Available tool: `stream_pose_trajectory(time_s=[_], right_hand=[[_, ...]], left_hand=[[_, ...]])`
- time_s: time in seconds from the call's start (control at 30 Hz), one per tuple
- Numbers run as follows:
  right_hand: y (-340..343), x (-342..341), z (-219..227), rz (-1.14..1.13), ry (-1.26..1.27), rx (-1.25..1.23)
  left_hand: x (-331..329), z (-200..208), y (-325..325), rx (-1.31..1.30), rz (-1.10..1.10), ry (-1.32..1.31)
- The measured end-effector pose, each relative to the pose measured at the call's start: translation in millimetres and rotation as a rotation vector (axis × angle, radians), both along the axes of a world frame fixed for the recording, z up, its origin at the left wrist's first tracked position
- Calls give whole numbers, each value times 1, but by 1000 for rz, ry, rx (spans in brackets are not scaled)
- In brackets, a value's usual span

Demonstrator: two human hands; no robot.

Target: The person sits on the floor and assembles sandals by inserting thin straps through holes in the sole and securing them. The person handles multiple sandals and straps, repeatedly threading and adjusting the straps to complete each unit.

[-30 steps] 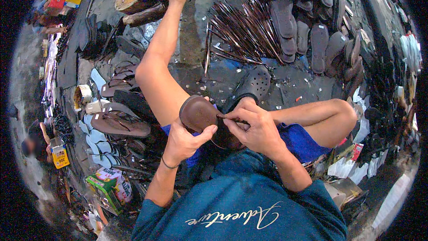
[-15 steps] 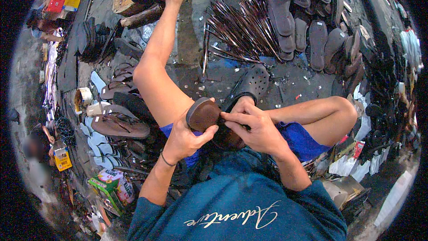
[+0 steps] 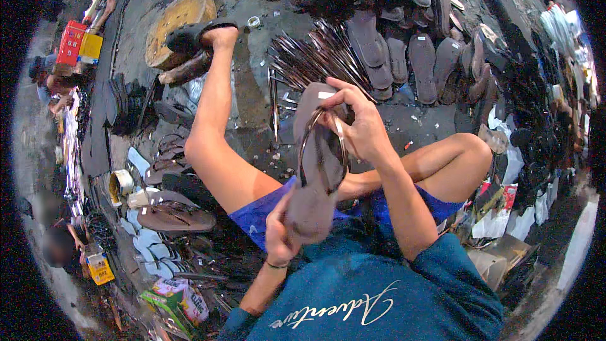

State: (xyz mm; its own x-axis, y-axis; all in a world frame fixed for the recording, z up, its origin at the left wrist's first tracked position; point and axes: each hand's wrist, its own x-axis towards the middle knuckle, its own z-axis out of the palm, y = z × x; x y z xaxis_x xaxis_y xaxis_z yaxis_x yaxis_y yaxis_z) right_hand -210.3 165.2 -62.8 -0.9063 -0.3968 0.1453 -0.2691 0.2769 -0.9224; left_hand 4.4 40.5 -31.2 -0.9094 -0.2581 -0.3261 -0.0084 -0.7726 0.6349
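Stretched lengthwise before my body is a brown flip-flop (image 3: pixel 310 211), its top side and dark shiny strap facing up. My left hand (image 3: pixel 279 237) grips its near end, fingers partly hidden under the sole. Toward the far end, my right hand (image 3: pixel 361 125) has its fingers closed around the strap and the sole's edge, by a small white label. Just beyond the flip-flop lies a fanned bundle of thin, dark, glossy strips (image 3: pixel 309 53). Another brown flip-flop (image 3: pixel 177 217) tops a group to the left of my leg.
Several dark soles (image 3: pixel 423 69) are laid out and stacked at the far right. A round wooden block (image 3: pixel 183 22) sits near my outstretched foot. White cut pieces (image 3: pixel 151 249) and a green box (image 3: pixel 167 306) are on the left. Another person (image 3: pixel 53 85) is at the far left.
The flip-flop has turned from end-on to lengthwise, so its top and strap now show. My right hand has moved outward to its far end; my left has moved down to the near end.
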Motion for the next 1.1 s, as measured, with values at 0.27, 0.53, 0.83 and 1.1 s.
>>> stream_pose_trajectory(time_s=[0.27,0.53,0.83,1.1], right_hand=[[5,-10,11,304,-12,-67],[-14,-5,-24,329,1,-105],[-13,56,-63,531,-1237,-781],[-52,35,-51,759,-929,-453]], left_hand=[[3,-35,-8,168,-296,-368],[-48,-2,-15,-332,-296,-130],[-75,-7,-45,-459,-33,-225],[-61,0,-64,-1064,177,-123]])
